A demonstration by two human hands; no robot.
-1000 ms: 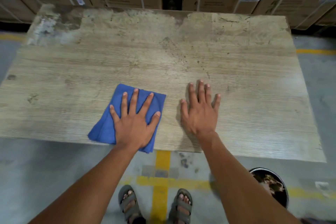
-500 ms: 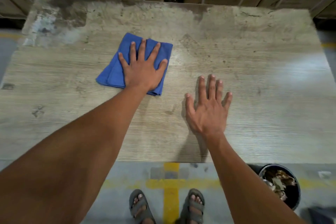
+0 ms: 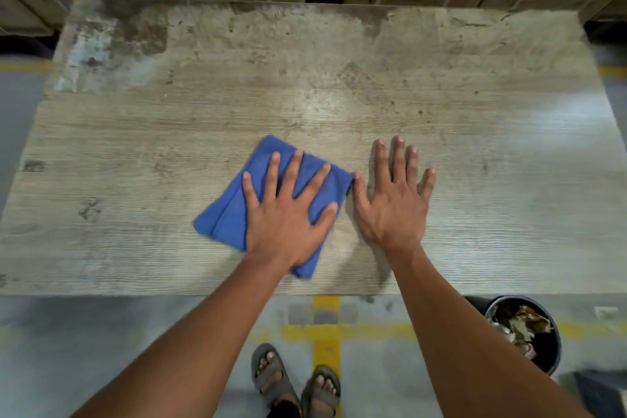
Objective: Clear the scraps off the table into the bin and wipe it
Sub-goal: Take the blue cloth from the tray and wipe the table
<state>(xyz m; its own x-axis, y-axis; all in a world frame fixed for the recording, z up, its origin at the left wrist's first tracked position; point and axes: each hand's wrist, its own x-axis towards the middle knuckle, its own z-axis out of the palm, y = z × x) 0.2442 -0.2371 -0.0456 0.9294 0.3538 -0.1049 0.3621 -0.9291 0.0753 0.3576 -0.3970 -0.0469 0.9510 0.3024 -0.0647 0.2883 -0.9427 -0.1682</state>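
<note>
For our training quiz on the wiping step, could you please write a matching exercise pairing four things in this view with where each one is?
Things:
1. blue cloth
2. left hand
3. right hand
4. bin

Places:
A. on the floor, off the table's near right corner
B. flat on the bare tabletop
C. pressed flat under a hand
D. spread on top of the cloth

Pairs: 1-C, 2-D, 3-B, 4-A

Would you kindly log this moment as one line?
phase: wiping | left hand: flat on blue cloth | right hand: flat on table | bin: holds scraps
</note>
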